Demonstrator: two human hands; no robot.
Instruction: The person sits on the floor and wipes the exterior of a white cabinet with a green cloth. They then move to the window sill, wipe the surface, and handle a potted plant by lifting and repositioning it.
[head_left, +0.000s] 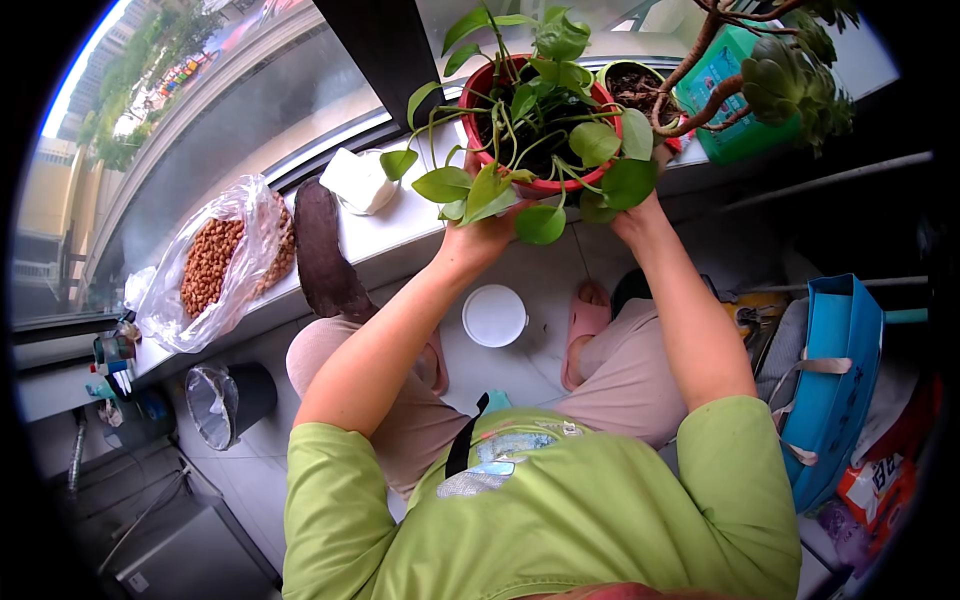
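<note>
A red plant pot (469, 124) with a green trailing plant (592, 142), which looks like a pothos, is at the windowsill, between my hands. My left hand (484, 225) grips the pot's near left side, its fingers partly behind leaves. On the pot's right side is my right hand (637, 210), largely covered by leaves; its fingers cannot be made out. Just behind to the right stands a smaller pale green pot (637, 79) of dark soil, and a woody-stemmed succulent (780, 82) reaches over it. Left of the plant, a folded white cloth or tissue (360, 180) lies on the sill.
On the sill (405, 225) are an open plastic bag of brown pellets (214, 262), a dark curved strip (326, 255) overhanging the edge, and a green jug (742, 97). A white round lid or tub (495, 315), a bin (232, 405) and a blue bag (832, 390) are lower down.
</note>
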